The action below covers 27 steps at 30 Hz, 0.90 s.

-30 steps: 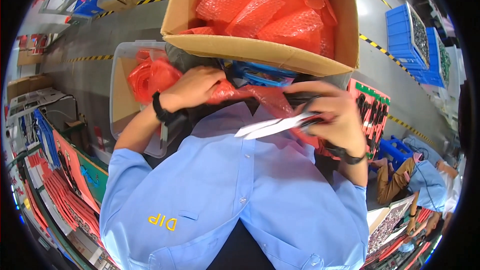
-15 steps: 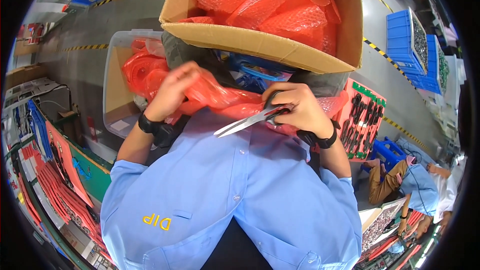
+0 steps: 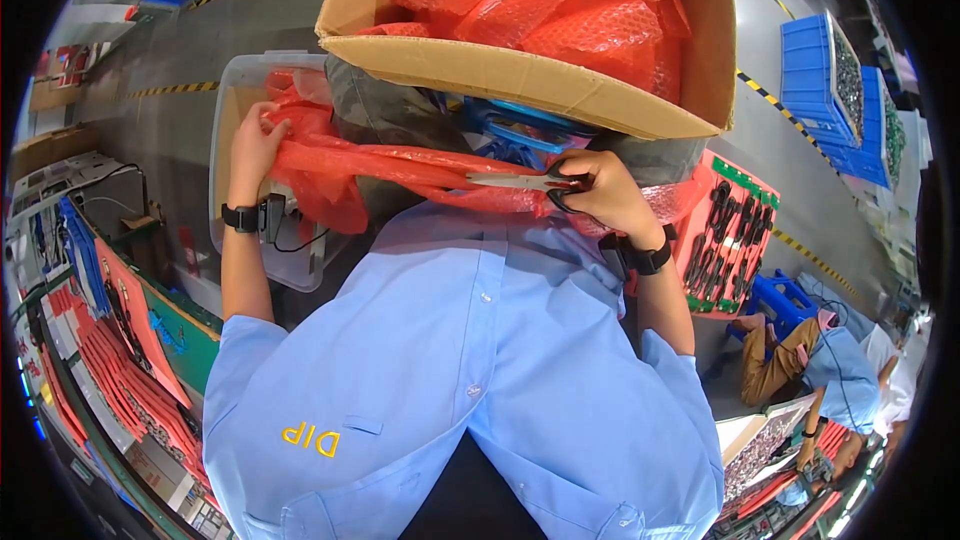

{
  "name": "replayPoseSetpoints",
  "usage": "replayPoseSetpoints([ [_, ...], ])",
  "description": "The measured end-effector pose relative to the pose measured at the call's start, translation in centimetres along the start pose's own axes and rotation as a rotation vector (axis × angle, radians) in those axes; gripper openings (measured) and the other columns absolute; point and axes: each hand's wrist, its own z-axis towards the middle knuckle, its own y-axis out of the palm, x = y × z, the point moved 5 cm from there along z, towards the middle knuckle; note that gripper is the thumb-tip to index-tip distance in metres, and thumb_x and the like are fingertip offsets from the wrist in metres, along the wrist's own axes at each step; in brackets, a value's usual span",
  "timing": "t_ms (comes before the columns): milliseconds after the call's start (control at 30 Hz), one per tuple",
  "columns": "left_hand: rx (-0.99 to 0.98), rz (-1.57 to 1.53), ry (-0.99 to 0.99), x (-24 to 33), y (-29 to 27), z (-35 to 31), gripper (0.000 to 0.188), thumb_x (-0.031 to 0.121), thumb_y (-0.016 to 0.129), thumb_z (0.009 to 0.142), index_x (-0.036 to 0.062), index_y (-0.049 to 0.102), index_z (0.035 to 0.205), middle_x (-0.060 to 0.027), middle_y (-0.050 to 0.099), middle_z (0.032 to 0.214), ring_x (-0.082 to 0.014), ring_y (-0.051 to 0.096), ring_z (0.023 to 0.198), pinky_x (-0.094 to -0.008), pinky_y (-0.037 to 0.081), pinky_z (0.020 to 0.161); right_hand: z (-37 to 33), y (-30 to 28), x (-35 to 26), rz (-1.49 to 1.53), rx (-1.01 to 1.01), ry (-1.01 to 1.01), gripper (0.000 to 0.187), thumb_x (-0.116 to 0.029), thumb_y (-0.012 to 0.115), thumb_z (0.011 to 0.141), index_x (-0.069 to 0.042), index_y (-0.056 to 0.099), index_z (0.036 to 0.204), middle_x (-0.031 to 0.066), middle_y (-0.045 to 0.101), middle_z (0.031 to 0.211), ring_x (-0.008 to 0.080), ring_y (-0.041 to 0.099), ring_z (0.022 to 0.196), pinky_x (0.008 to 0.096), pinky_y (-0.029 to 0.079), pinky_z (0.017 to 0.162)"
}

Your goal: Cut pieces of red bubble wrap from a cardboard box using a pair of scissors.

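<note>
Biggest first, clock from mid-view. Cardboard box at twelve, open toward you, loaded with red bubble-wrap pieces. Blue bins at two, well apart from you, full of small parts (too tiny to identify, moving on). Clear plastic bin at ten, some red wrap bunched inside. Pink tray at three, holding black parts in rows, green strips along its ends.

Now the red wrap length: it lies across your front, just below the box, long axis roughly nine to three, bunched and creased, a fold drooping near the clear bin. Can't tell whether it joins the wrap in that bin.

Your left hand is at its nine-o'clock end, fingers curled, pinching the wrap by the look of it; the length runs off toward three. Your right hand is clenched round the scissors' handles; whether it also grips wrap, can't tell. Scissors point to nine, blades near closed, laid along the wrap rather than across it. Right hand is nearer the blades; left sits well apart from the tips.
</note>
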Motion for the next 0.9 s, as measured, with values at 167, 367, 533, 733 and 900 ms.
replayPoseSetpoints([
  [167,0.285,0.189,0.399,9.1,-1.9,-3.5,0.018,0.014,0.075,0.090,0.0056,0.069,0.105,-0.0109,0.070,0.094,-0.0305,0.069,0.087,-0.0356,0.055,0.080,-0.1,0.0,1.0,0.138,0.015,0.049,0.018,0.008,0.068,0.071,0.007,0.065,0.089,0.0079,0.064,0.091,0.0145,0.055,0.082,0.0277,0.046,0.076],
  [367,-0.312,0.057,0.940,20.7,5.1,-9.6,0.032,0.011,0.082,0.080,0.0032,0.068,0.108,-0.0092,0.070,0.099,-0.0259,0.069,0.092,-0.0364,0.054,0.082,-0.6,0.3,-0.7,0.314,-0.025,-0.055,0.015,0.008,0.069,0.073,0.007,0.065,0.088,0.0064,0.066,0.095,0.0139,0.055,0.084,0.0278,0.046,0.080],
  [533,-0.570,-0.386,0.730,15.8,4.7,-5.7,0.039,0.010,0.086,0.074,-0.0001,0.067,0.106,-0.0082,0.068,0.096,-0.0214,0.067,0.091,-0.0343,0.052,0.079,-0.9,-0.7,-0.6,0.247,-0.010,-0.032,0.015,0.008,0.074,0.073,0.007,0.066,0.086,0.0076,0.067,0.097,0.0143,0.056,0.086,0.0282,0.047,0.082],
  [733,-0.195,-1.253,0.128,1.6,-2.4,0.4,0.027,0.027,0.061,0.103,0.0021,0.062,0.112,0.0009,0.058,0.084,-0.0106,0.051,0.071,-0.0242,0.045,0.067,-1.3,-0.7,1.5,0.291,-0.068,0.053,0.020,0.005,0.082,0.072,0.006,0.068,0.086,0.0077,0.067,0.098,0.0145,0.059,0.088,0.0281,0.048,0.082],
  [900,0.231,-1.618,0.011,-16.1,-9.5,3.3,0.027,0.027,0.056,0.106,0.0047,0.061,0.120,-0.0003,0.060,0.088,-0.0112,0.052,0.072,-0.0245,0.046,0.068,-1.4,-0.7,2.6,0.372,-0.082,0.041,0.023,0.001,0.086,0.071,0.006,0.069,0.085,0.0076,0.068,0.098,0.0144,0.061,0.088,0.0284,0.049,0.081],
])
